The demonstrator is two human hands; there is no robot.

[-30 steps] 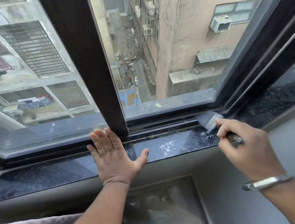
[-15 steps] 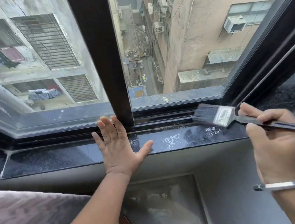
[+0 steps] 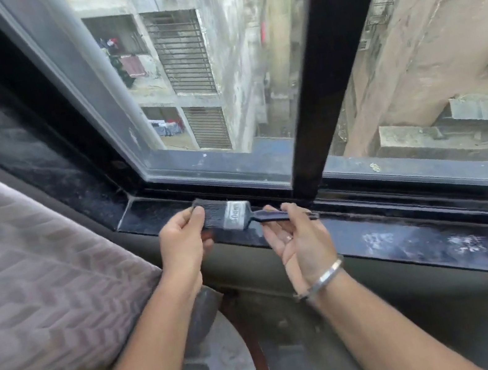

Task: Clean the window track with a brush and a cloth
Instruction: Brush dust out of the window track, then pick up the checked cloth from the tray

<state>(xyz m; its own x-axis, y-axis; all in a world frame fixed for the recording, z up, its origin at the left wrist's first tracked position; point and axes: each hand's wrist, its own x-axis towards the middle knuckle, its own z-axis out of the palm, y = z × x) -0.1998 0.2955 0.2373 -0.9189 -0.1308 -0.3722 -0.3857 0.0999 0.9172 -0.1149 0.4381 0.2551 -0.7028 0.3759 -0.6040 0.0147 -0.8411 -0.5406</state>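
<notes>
Outside the glass, grey concrete apartment blocks drop away below; inside, the glossy black stone sill point(image 3: 408, 237) carries pale dust patches toward its right end. Both hands meet at the flat dark-bristled paintbrush with metal ferrule point(image 3: 235, 215), held level just above the sill, beside the black metal window track point(image 3: 368, 195). My right hand point(image 3: 300, 236) pinches the dark handle between thumb and fingertips, palm turned up. My left hand point(image 3: 181, 244) pinches the bristle tips, probably pulling off lint so the brush sweeps cleanly. Judgement: brushing is paused; the track at the left corner appears not yet swept. No cloth visible. A grey quilted fabric point(image 3: 39, 270) lies at left.
</notes>
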